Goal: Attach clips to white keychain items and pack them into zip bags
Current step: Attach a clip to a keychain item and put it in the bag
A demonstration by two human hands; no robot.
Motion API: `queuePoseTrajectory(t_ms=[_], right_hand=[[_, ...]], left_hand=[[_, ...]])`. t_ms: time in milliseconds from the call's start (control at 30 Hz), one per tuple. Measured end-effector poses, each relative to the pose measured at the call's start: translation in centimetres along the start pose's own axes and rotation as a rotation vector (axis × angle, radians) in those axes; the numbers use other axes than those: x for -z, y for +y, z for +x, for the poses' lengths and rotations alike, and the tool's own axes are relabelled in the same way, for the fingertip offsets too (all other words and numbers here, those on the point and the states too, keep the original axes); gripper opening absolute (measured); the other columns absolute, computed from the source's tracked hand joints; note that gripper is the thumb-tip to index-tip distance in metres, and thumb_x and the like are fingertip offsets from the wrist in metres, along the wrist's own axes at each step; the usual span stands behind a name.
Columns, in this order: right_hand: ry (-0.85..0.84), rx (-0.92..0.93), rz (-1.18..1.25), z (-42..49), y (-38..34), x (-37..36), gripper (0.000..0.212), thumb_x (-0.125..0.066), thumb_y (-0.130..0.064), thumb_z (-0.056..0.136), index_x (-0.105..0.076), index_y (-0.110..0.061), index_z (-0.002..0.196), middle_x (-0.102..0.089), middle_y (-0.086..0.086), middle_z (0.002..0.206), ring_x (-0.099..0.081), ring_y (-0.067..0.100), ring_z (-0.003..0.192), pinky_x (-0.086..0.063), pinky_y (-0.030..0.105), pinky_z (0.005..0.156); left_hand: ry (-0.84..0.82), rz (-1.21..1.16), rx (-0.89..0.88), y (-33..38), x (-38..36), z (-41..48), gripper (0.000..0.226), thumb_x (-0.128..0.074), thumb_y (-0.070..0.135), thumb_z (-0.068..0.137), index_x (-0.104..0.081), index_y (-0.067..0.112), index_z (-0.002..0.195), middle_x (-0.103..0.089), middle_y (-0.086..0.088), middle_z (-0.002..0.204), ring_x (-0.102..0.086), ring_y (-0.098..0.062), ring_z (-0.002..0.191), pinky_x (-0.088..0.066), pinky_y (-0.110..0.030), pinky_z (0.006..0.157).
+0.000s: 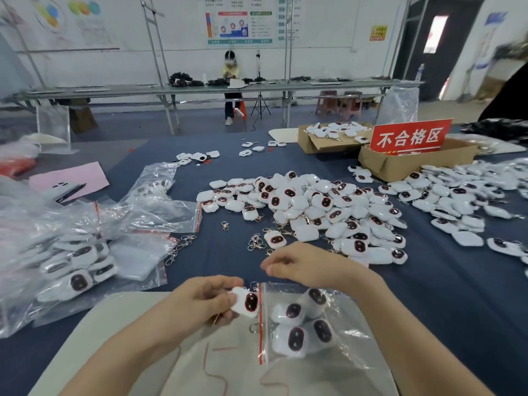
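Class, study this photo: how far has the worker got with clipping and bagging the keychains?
Done: filled zip bags lie stacked at the left, and the bag near the hands holds four items. In hand: the left hand grips a white keychain item at that bag's mouth; whether the right hand holds anything is unclear. Left: a large loose pile and loose clips.

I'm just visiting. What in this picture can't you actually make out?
- Head view, right hand: fingertips blurred, so whether they pinch anything is unclear.
- Head view, white keychain item: the left hand covers part of it, hiding whether a clip is attached.
- Head view, cardboard box: the red sign hides its contents.
- Head view, wall posters: print too small to read.
- Head view, packed bags at left: motion-blurred.
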State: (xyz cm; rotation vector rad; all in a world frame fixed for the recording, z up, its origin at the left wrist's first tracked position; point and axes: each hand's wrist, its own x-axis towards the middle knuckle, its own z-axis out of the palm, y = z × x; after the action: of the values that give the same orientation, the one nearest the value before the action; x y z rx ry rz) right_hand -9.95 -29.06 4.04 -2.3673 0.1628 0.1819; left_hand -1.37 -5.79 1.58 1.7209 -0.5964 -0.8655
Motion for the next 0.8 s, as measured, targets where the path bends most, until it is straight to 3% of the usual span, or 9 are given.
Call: queuePoseTrajectory(t_ms=[67, 200, 267, 333, 400, 467, 533, 700, 800], right_hand=[[-0.041, -0.002, -0.015, -0.4, -0.4, -0.3, 0.029, -0.056, -0.029, 0.101, -0.067, -0.022, 0.128, -0.068, -0.017, 0.109, -0.061, -0.008, 0.093, -0.042, 0.005, 0.078], [-0.046, -0.018, 0.007, -0.9, -0.7, -0.2, 0.028, -0.058, -0.025, 0.101, -0.068, -0.020, 0.126, -0.062, -0.021, 0.082, -0.055, -0.018, 0.063, -0.039, 0.001, 0.060], [-0.042, -0.011, 0.022, -1.0, -0.7, -0.2, 0.028, -0.059, -0.022, 0.100, -0.068, -0.020, 0.126, -0.069, -0.008, 0.089, -0.058, -0.011, 0.069, -0.042, 0.006, 0.066], [-0.041, -0.012, 0.077, -1.2, -0.6, -0.3, 0.028, -0.059, -0.017, 0.099, -0.067, -0.020, 0.125, -0.071, 0.009, 0.094, -0.058, 0.010, 0.079, -0.047, 0.017, 0.070], [-0.036, 0.002, 0.114, -1.2, -0.4, -0.5, 0.028, -0.058, -0.013, 0.099, -0.067, -0.018, 0.125, -0.067, 0.001, 0.086, -0.055, 0.014, 0.077, -0.047, 0.021, 0.069], [-0.025, 0.009, 0.133, -1.2, -0.2, -0.6, 0.029, -0.058, -0.011, 0.099, -0.067, -0.017, 0.125, -0.067, -0.016, 0.073, -0.056, 0.003, 0.066, -0.045, 0.015, 0.062], [-0.016, -0.002, 0.148, -1.2, -0.1, -0.6, 0.030, -0.056, -0.009, 0.099, -0.067, -0.016, 0.125, -0.066, -0.020, 0.066, -0.053, -0.007, 0.052, -0.040, 0.007, 0.049], [0.001, -0.009, 0.199, -1.0, 0.3, -0.7, 0.028, -0.056, -0.011, 0.100, -0.069, -0.020, 0.123, -0.068, -0.017, 0.081, -0.058, -0.010, 0.062, -0.046, 0.013, 0.064], [0.008, -0.005, 0.210, -1.0, 0.5, -0.7, 0.027, -0.060, -0.014, 0.099, -0.069, -0.021, 0.124, -0.070, -0.013, 0.090, -0.062, -0.008, 0.077, -0.049, 0.011, 0.072]], left_hand=[[-0.072, -0.117, 0.042, 0.0, -0.7, -0.4, 0.023, -0.056, 0.001, 0.100, -0.065, 0.003, 0.121, -0.062, -0.013, 0.081, -0.051, -0.023, 0.075, -0.042, -0.029, 0.075], [-0.066, -0.304, 0.079, 0.3, -2.1, -0.4, 0.019, -0.056, -0.007, 0.097, -0.064, -0.007, 0.115, -0.067, -0.016, 0.080, -0.058, -0.024, 0.067, -0.053, -0.029, 0.067], [-0.015, -0.384, 0.124, 0.5, -2.7, -0.2, 0.014, -0.059, -0.007, 0.095, -0.063, -0.007, 0.108, -0.070, -0.017, 0.080, -0.066, -0.024, 0.066, -0.060, -0.027, 0.066], [-0.003, -0.439, 0.153, 0.6, -3.0, 0.1, 0.010, -0.060, -0.005, 0.095, -0.066, -0.008, 0.103, -0.070, -0.019, 0.080, -0.068, -0.022, 0.064, -0.061, -0.025, 0.065], [0.021, -0.461, 0.173, 0.6, -3.4, 0.4, 0.015, -0.060, -0.002, 0.097, -0.065, -0.012, 0.108, -0.068, -0.022, 0.083, -0.066, -0.020, 0.063, -0.061, -0.023, 0.064], [0.072, -0.469, 0.190, 0.5, -3.9, 0.7, 0.021, -0.061, -0.001, 0.097, -0.064, -0.015, 0.113, -0.067, -0.024, 0.088, -0.067, -0.020, 0.066, -0.061, -0.023, 0.064], [0.120, -0.448, 0.185, 0.5, -4.4, 1.0, 0.022, -0.062, -0.001, 0.097, -0.064, -0.016, 0.114, -0.066, -0.022, 0.087, -0.066, -0.021, 0.069, -0.061, -0.022, 0.061], [0.100, -0.423, 0.171, 1.0, -5.0, 1.1, 0.020, -0.058, -0.006, 0.097, -0.064, -0.015, 0.114, -0.069, -0.026, 0.098, -0.066, -0.027, 0.079, -0.063, -0.025, 0.066], [0.087, -0.279, 0.127, 1.1, -5.4, 1.0, 0.010, -0.062, -0.007, 0.094, -0.068, -0.009, 0.103, -0.071, -0.018, 0.078, -0.061, -0.017, 0.054, -0.050, -0.022, 0.048]])
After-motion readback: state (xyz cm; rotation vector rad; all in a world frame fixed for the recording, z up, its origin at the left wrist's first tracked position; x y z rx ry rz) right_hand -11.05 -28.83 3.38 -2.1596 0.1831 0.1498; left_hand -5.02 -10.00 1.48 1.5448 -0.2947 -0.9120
